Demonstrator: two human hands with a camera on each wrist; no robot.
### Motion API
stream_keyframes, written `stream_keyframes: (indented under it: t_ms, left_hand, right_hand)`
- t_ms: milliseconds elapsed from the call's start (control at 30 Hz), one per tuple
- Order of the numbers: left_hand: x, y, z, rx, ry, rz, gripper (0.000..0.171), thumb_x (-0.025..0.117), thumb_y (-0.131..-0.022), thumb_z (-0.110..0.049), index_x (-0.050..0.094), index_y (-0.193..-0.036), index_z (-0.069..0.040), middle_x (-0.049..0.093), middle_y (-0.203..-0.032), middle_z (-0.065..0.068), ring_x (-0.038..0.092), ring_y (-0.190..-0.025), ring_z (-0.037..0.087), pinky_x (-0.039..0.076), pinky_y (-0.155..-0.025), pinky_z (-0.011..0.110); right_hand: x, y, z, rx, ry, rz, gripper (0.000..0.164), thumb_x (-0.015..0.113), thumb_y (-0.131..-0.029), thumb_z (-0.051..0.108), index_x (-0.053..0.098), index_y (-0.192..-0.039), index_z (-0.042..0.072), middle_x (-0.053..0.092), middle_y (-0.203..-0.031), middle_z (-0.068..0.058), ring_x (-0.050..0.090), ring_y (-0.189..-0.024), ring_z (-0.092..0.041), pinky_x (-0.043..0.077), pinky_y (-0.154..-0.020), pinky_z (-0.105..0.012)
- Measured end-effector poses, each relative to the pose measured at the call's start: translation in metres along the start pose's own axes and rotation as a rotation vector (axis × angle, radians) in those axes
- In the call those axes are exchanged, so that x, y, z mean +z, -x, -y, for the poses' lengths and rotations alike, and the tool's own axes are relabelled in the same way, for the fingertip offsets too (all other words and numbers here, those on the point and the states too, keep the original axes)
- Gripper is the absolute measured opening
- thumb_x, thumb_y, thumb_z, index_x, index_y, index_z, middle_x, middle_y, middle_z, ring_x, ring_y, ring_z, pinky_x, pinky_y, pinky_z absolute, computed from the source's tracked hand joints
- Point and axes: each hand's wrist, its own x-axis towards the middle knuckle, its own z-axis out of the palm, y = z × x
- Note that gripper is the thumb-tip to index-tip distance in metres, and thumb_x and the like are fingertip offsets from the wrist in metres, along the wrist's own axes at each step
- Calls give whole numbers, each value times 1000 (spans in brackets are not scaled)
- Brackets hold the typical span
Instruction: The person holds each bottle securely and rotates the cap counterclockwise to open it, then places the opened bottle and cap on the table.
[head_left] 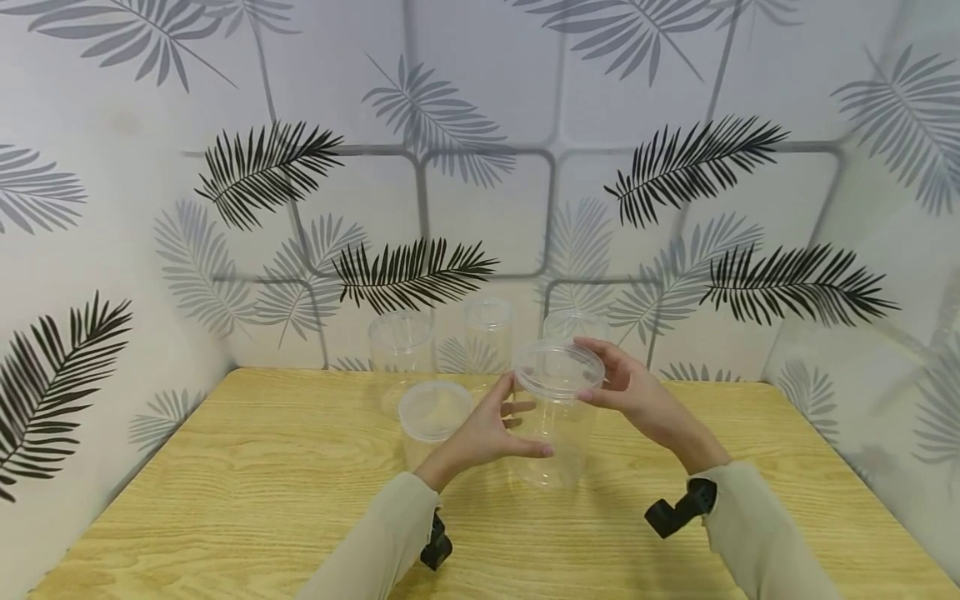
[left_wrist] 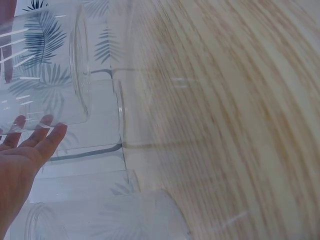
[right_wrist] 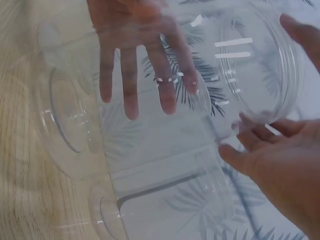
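A tall clear plastic container (head_left: pixel 553 442) stands on the wooden table (head_left: pixel 247 500) at the centre, and a clear round lid (head_left: pixel 558 367) sits on its mouth. My left hand (head_left: pixel 491 429) lies against the container's left side with its fingers straight and spread. Through the clear wall, the right wrist view shows that left hand (right_wrist: pixel 140 55). My right hand (head_left: pixel 622 383) grips the lid's right rim between thumb and fingers, as the right wrist view shows for the lid (right_wrist: pixel 260 65) and the right hand (right_wrist: pixel 280 165). In the left wrist view the left hand's fingertips (left_wrist: pixel 47 132) touch a clear container (left_wrist: pixel 50 70).
A shorter clear container with a lid (head_left: pixel 435 412) stands just left of my left hand. Three open clear containers (head_left: pixel 401 342), (head_left: pixel 487 332), (head_left: pixel 568 323) stand in a row at the back by the leaf-patterned wall (head_left: pixel 480 192). Walls close in the table's left and right sides.
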Motion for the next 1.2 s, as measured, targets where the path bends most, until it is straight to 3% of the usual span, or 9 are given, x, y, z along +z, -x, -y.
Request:
stream_keyframes:
  t_ms: [200,367,533,667,767,967,1067,1200]
  left_hand:
    - [1,0,-1,-6,-7,14,94,82,-66,-16,24,-138,-35,34,-139,2,46,-123,28,39,-101,47]
    - [2,0,-2,-7,-6,14,94,82,-66,-16,24,-138,-35,33,-138,2,45,-124,29,37,-101,49]
    - [2,0,0,3,1,8,93,82,-67,-16,24,-139,-34,33,-139,3,43,-126,35,38,-101,48]
    - [2,1,0,-2,3,-1,93,82,-68,-16,24,-139,-33,33,-138,4,42,-126,36,37,-101,48]
    - [2,4,-5,-9,8,-12,94,81,-67,-13,23,-140,-30,33,-138,6,43,-125,34,37,-101,48]
    - [2,10,-22,-18,12,-10,93,80,-69,-10,22,-141,-24,33,-139,9,43,-125,34,37,-102,49]
    - [3,9,-19,-16,12,-6,93,80,-69,-10,23,-141,-24,33,-139,9,43,-125,35,37,-102,49]
    - [4,4,-7,-9,8,-12,94,81,-68,-12,22,-140,-30,34,-138,6,43,-125,34,38,-101,48]
  right_hand:
    - [-10,-3,-2,-57,-136,152,67,51,-90,-1,12,-145,2,39,-131,1,45,-116,-11,45,-92,-23]
    - [-12,-2,-2,-67,-147,183,67,49,-91,0,11,-146,4,38,-134,-2,43,-118,-13,43,-94,-23]
    - [-8,4,0,-50,-89,107,71,54,-91,5,10,-146,7,21,-148,-13,36,-126,-11,42,-94,-20]
    - [0,10,3,-36,-28,-3,80,62,-87,10,9,-146,4,10,-152,-18,24,-136,-26,42,-92,-16]
    - [8,11,4,-24,17,-85,82,64,-85,11,10,-145,4,15,-150,-18,18,-137,-37,43,-91,-16]
    - [18,10,5,5,40,-166,77,64,-85,9,15,-144,4,26,-144,-19,27,-132,-39,47,-89,-24]
    - [19,10,4,7,47,-180,74,65,-84,10,20,-142,4,31,-141,-18,34,-128,-35,49,-87,-25]
    - [14,8,0,-9,32,-156,71,65,-84,10,24,-141,5,38,-136,-8,44,-121,-18,49,-86,-23]
